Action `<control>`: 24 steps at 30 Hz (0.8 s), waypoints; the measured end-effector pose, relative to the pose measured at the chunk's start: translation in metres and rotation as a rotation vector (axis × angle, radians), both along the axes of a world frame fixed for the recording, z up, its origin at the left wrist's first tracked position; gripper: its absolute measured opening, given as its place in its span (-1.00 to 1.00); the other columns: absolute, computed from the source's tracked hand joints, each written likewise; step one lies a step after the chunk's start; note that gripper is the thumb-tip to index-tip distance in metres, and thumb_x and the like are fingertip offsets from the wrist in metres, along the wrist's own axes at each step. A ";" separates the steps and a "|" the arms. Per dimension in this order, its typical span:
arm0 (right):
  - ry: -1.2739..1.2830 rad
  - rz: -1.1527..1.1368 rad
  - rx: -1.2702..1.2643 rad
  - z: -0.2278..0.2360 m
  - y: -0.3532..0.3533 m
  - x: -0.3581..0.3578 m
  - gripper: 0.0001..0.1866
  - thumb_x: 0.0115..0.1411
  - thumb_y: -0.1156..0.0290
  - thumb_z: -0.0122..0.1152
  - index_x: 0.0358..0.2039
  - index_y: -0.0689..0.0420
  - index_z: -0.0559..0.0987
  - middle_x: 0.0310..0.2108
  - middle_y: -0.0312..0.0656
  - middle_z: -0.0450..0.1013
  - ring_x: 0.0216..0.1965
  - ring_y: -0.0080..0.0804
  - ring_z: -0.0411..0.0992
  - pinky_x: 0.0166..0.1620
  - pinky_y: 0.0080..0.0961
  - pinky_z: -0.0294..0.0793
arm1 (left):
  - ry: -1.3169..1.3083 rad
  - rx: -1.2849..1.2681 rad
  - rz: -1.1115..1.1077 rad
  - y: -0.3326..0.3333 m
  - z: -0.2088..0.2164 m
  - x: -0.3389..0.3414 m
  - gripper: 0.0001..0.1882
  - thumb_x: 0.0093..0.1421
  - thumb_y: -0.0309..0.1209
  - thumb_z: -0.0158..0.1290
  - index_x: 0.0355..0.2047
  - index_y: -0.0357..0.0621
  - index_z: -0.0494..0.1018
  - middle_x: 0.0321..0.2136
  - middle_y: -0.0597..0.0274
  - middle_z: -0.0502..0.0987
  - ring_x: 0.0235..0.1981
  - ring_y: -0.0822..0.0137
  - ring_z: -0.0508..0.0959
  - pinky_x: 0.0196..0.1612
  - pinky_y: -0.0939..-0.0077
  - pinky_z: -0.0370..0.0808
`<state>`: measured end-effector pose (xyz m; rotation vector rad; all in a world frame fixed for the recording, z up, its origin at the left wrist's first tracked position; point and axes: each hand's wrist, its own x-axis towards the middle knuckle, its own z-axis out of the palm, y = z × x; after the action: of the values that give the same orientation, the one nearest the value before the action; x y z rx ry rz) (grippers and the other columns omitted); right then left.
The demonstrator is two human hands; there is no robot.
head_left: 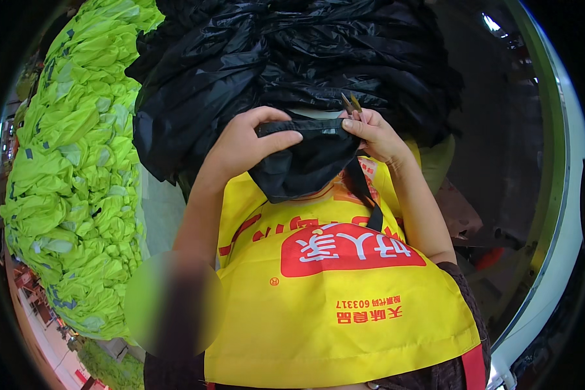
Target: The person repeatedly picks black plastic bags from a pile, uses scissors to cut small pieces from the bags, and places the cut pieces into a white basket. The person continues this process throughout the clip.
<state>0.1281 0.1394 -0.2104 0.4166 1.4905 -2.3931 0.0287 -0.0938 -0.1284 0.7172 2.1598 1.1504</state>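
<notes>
In the head view, the black cloth piece (291, 172) hangs between both hands, right in front of the yellow apron (344, 338)! The left hand (250, 140) pinches one end of its edge, the right hand (378, 135) the other, with snips (351, 104) poking up! Beyond: a black fabric heap (292, 52); leftward, a lime-green pile (78, 169).

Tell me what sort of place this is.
Probably a sewing or garment-finishing workshop: a big heap of shiny black fabric, a long pile of bright yellow-green fabric, and small pointed metal snips in the right hand, which also pinches a soft black cloth piece.
</notes>
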 end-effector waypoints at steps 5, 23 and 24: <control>0.070 0.085 0.100 0.001 -0.007 0.004 -0.83 0.06 0.23 0.20 -0.39 0.01 0.52 -0.59 -0.57 0.31 -0.59 -0.84 0.20 -0.56 -0.86 0.19 | 0.110 0.000 -0.316 0.021 0.008 -0.002 -0.68 0.01 -0.35 0.12 -0.24 -0.27 0.47 -0.39 0.17 0.50 -0.33 0.37 0.46 -0.24 0.57 0.35; 0.470 0.046 1.298 0.063 -0.039 0.019 -0.82 -0.12 0.32 0.29 -0.54 0.13 0.53 -0.55 -0.15 0.41 -0.51 -0.18 0.42 -0.44 -0.36 0.40 | -0.707 0.146 0.064 0.033 -0.033 0.008 -0.81 0.08 -0.40 -0.01 -0.36 -0.25 0.52 -0.46 0.28 0.52 -0.40 0.53 0.45 -0.26 0.69 0.32; 0.443 0.089 1.293 0.068 -0.036 0.020 -0.83 -0.12 0.34 0.29 -0.55 0.14 0.53 -0.56 -0.15 0.41 -0.52 -0.18 0.42 -0.45 -0.36 0.39 | -0.681 0.106 0.023 0.032 -0.032 0.009 -0.81 0.08 -0.40 0.00 -0.37 -0.26 0.52 -0.46 0.28 0.52 -0.40 0.53 0.45 -0.26 0.69 0.32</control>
<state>0.1479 0.1030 -0.1424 0.0246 3.0180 -1.1581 0.0376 -0.0615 -0.1602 0.2752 1.5451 1.2944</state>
